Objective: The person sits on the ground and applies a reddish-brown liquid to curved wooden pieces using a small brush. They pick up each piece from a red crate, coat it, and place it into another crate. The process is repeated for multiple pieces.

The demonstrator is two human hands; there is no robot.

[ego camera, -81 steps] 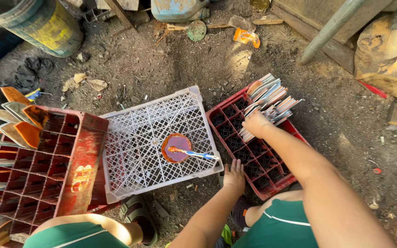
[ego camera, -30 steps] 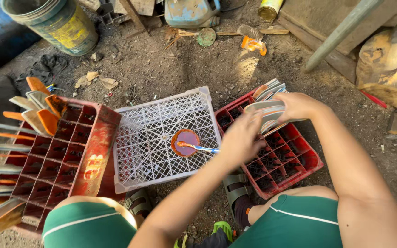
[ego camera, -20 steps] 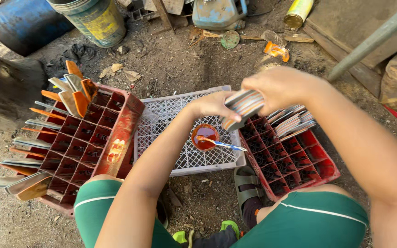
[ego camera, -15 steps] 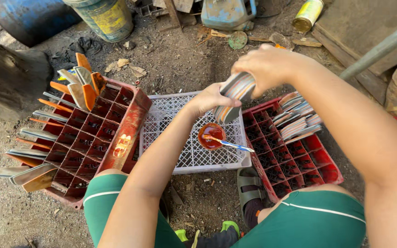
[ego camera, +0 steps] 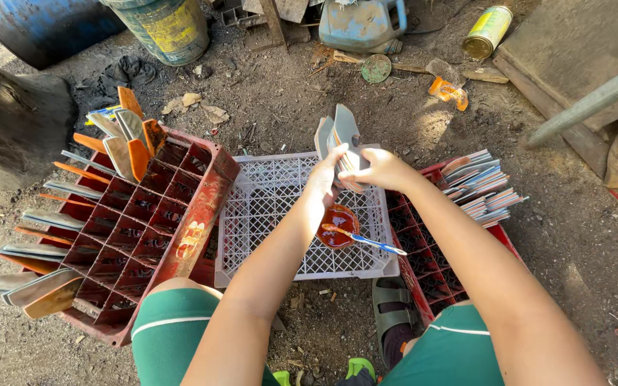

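Grey flat blades (ego camera: pixel 342 139) fanned in my right hand (ego camera: pixel 384 170), left hand (ego camera: pixel 322 187) pinching one; next, I'd judge, separating it cleanly.

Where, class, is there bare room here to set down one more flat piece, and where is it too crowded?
The white crate is bare on its left half, between the left red crate and the paint dish. The right red crate has open cells near the knee. Crowded: its far end, stacked pieces, and the left crate's outer edge.

Single head cam, looks steeply down from above at close range, over white crate (ego camera: pixel 273 214) on dirt ground (ego camera: pixel 287 107); no 2nd view.
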